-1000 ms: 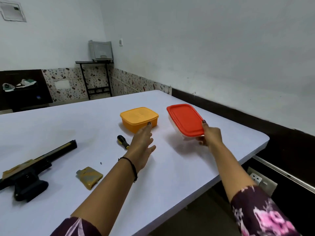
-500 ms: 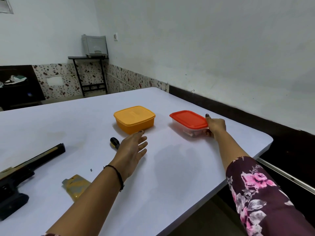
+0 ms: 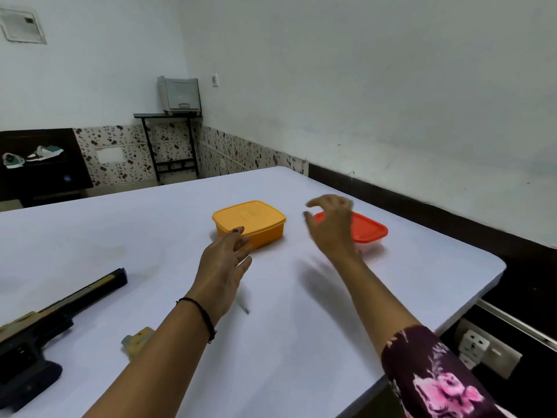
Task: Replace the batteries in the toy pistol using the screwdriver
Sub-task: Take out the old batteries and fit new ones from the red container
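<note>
The black and tan toy pistol (image 3: 45,324) lies at the table's left edge, barrel pointing right. Its yellowish battery cover (image 3: 137,342) lies beside my left forearm. Only the metal tip of the screwdriver (image 3: 243,306) shows; my left hand (image 3: 224,267) hides the rest. That hand hovers open, fingers straight, just short of the yellow lidded box (image 3: 250,224). My right hand (image 3: 330,227) is raised and blurred, fingers loosely curled and holding nothing, in front of the clear box with a red lid (image 3: 367,230).
The white table (image 3: 301,342) ends close on the right, with a wall socket (image 3: 485,351) below its edge. A stand with a grey printer (image 3: 180,95) stands in the far corner.
My right hand has let go of the red-lidded box, which now rests on the table, and has lifted to the left. My left hand has moved towards the yellow box, covering the screwdriver.
</note>
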